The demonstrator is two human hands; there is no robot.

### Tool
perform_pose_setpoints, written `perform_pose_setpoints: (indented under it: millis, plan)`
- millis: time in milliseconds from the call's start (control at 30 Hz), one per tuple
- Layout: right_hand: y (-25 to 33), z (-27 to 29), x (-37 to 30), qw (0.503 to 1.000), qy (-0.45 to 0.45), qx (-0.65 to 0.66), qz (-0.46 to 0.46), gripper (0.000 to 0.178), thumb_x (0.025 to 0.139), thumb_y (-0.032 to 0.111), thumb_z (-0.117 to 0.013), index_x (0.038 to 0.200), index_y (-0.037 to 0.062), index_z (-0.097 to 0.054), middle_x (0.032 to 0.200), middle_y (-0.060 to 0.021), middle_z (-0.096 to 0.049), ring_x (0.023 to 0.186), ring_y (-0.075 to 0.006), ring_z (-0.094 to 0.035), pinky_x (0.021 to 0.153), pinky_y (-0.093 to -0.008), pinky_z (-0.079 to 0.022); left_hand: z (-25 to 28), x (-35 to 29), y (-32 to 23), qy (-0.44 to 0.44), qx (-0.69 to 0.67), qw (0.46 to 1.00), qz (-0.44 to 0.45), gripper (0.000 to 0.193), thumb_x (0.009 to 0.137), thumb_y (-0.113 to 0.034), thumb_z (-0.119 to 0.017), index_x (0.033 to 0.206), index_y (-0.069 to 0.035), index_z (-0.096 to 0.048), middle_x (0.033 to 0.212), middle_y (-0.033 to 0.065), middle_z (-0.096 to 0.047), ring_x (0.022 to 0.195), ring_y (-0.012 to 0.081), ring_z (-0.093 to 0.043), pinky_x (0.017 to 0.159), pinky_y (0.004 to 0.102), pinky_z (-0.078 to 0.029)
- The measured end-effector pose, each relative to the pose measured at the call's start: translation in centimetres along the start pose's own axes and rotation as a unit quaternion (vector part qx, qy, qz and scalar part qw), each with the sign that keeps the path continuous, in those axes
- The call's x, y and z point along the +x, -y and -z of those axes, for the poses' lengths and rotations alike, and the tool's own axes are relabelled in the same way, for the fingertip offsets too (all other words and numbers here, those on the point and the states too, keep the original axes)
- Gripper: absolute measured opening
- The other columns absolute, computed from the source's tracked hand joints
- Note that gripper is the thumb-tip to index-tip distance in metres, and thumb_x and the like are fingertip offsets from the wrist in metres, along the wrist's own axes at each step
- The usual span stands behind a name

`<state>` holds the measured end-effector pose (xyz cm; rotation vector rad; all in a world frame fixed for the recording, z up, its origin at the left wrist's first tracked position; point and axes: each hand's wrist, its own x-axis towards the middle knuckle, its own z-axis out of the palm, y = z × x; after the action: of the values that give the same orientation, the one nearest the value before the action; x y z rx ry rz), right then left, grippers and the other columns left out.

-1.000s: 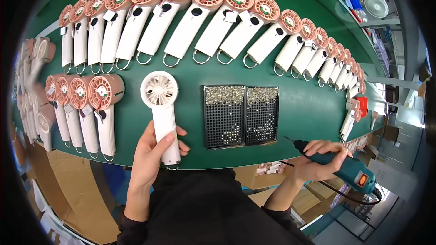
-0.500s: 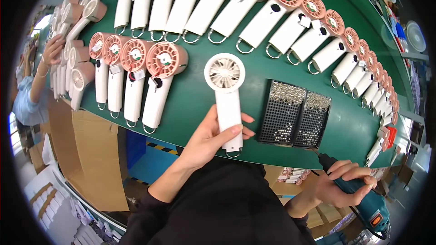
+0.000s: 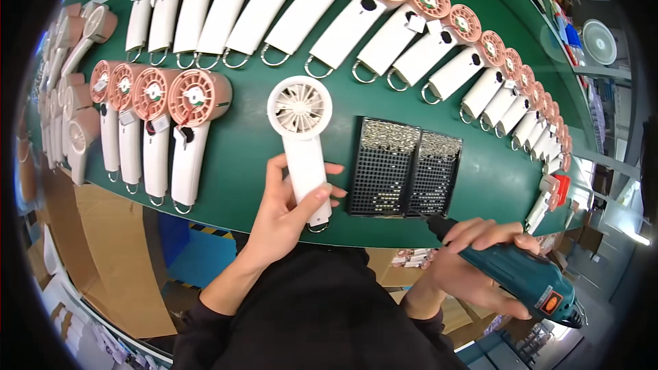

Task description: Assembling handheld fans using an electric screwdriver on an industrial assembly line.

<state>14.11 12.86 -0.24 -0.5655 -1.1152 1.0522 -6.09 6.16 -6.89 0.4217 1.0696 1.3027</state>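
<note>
A white handheld fan point(image 3: 306, 164), its round grille head pointing away from me, lies in my left hand point(image 3: 273, 219). The thumb presses on the lower handle, with fingers coming round from beneath. My right hand point(image 3: 473, 267) is wrapped round a teal electric screwdriver point(image 3: 524, 274) with a black nose. The thin bit points left, at the near edge of a black screw tray point(image 3: 413, 175); whether it touches the tray, I cannot tell. The tray has two halves, with loose screws heaped at the far end and several scattered in the holes nearer me.
A long curved row of white fans with open pink heads point(image 3: 343, 20) runs across the back of the green table point(image 3: 247, 157). Several more pink-headed fans point(image 3: 188, 144) stand at left, beside stacked ones point(image 3: 79, 130). A red item point(image 3: 562, 190) sits far right; cardboard point(image 3: 116, 253) is below left.
The whole view has shifted, so the table things appear further left. My right hand has brought the screwdriver leftward along the tray's near edge. A co-worker's hand at the left has gone from view.
</note>
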Motion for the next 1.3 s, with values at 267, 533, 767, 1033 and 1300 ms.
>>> perform_pose_setpoints:
  millis: [267,533,767,1033,1300]
  plan:
    - [-1.3,-0.1,0.9,0.999,0.046,0.016,-0.017,0.092,0.077,0.083,-0.036,0.119,0.0012,-0.039,0.081,-0.0166,-0.052,0.052,-0.0296,-0.056,0.046,-0.0407,-0.048,-1.1,0.6,0.4,-0.015,-0.031,0.999,-0.008,0.034,0.096,-0.005,-0.05,0.12,-0.003,-0.027,0.122,0.0199,-0.055,0.105,0.0233,-0.061,0.088,0.0357,-0.052]
    - [-3.0,0.1,1.0,0.998,0.052,0.016,-0.027,0.093,0.072,0.083,-0.048,0.115,0.0014,-0.04,0.081,-0.0166,-0.052,0.052,-0.0294,-0.056,0.045,-0.0405,-0.048,-1.2,0.2,-0.1,-0.033,-0.017,0.999,0.036,0.035,0.096,-0.006,-0.05,0.122,-0.004,-0.027,0.119,0.0189,-0.056,0.1,0.0215,-0.062,0.081,0.0335,-0.053]
    - [-3.6,0.0,1.1,0.997,0.059,0.028,-0.038,0.091,0.071,0.081,-0.052,0.112,0.001,-0.04,0.081,-0.017,-0.052,0.052,-0.0295,-0.056,0.046,-0.0407,-0.048,-1.0,0.2,0.2,-0.033,-0.023,0.999,0.023,0.038,0.096,-0.006,-0.051,0.123,-0.004,-0.024,0.115,0.0172,-0.057,0.093,0.0202,-0.064,0.077,0.0326,-0.054]
    - [-3.5,0.0,1.2,0.994,0.096,0.029,-0.048,0.09,0.07,0.081,-0.054,0.107,-0.0002,-0.04,0.082,-0.0187,-0.052,0.053,-0.0303,-0.056,0.049,-0.0418,-0.05,-0.8,0.2,0.1,-0.025,-0.025,0.999,0.031,0.034,0.096,-0.007,-0.052,0.121,-0.003,-0.028,0.113,0.0155,-0.058,0.093,0.0194,-0.064,0.077,0.0319,-0.054]
    - [-3.5,-0.2,1.1,0.994,0.107,0.013,-0.029,0.092,0.07,0.08,-0.055,0.109,-0.0013,-0.041,0.081,-0.0184,-0.052,0.053,-0.0307,-0.057,0.049,-0.0422,-0.05,-0.5,0.0,-0.2,0.005,-0.022,0.999,0.036,0.039,0.096,-0.007,-0.051,0.128,-0.002,-0.028,0.117,0.0144,-0.056,0.097,0.0186,-0.062,0.08,0.0323,-0.052]
